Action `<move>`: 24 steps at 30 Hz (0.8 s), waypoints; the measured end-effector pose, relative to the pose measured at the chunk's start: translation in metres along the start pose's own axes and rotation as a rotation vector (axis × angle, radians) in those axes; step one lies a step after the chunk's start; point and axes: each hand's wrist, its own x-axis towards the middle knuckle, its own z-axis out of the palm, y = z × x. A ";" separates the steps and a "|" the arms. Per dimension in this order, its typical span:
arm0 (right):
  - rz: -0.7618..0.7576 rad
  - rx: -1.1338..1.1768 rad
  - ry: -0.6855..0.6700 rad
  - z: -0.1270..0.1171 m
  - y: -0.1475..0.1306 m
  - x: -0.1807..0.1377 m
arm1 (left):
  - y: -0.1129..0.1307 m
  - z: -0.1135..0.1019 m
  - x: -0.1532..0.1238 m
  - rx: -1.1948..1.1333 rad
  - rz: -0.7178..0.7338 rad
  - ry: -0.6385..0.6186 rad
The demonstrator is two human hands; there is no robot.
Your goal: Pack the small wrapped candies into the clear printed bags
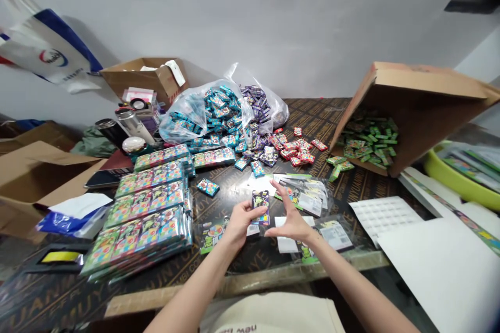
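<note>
My left hand (240, 221) is closed on a small dark card pack (260, 207), held upright above the table. My right hand (289, 217) hovers just right of the pack, fingers spread and curved, thumb near the pack's lower edge, holding nothing. Below the hands lie flat printed packets in clear sleeves (308, 199) and a white slip (286, 243). To the left, rows of filled colourful packets (148, 208) lie in overlapping stacks. A loose blue pack (208, 187) lies on the dark table (344, 187).
A clear bag of blue packs (211, 112) and purple packs (260, 101) sits at the back, with red packs (297, 150) spilled beside it. A tipped cardboard box (414, 109) holds green packs. White sheets (441, 265), a yellow basin (461, 179) and open cartons (35, 177) flank the table.
</note>
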 end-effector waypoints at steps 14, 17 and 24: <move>-0.176 -0.276 -0.047 -0.008 -0.009 -0.006 | 0.000 -0.014 -0.022 0.105 0.006 -0.016; -0.178 -0.283 -0.060 -0.003 -0.013 -0.004 | -0.003 -0.013 -0.020 0.095 0.029 0.043; -0.143 -0.256 -0.072 -0.002 -0.011 0.000 | -0.005 -0.021 -0.011 0.400 0.105 0.034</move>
